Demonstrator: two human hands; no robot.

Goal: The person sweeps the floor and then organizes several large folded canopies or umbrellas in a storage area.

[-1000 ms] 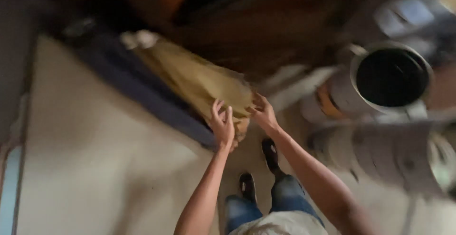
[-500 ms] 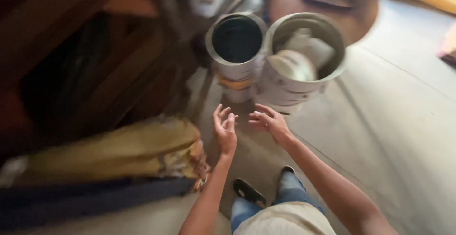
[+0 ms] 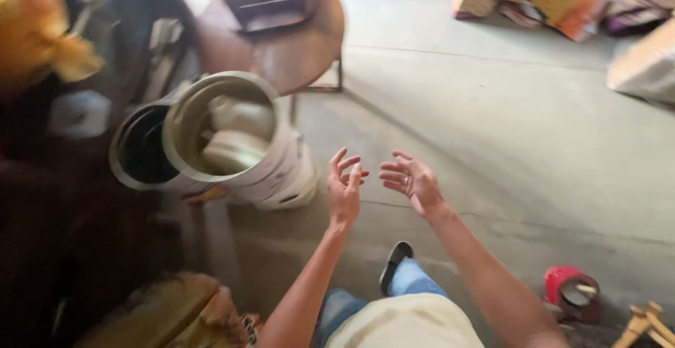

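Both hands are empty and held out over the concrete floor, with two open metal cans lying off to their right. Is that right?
Not quite. The head view shows both the left hand and the right hand empty over the concrete floor, but the two open metal cans lie off to their left, not their right.

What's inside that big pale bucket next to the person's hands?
The pale bucket holds pale, rounded lumps of something, one atop another; what they are is unclear. Its bottom is hidden beneath them. The dark bucket beside it looks black inside. Both hands are empty.
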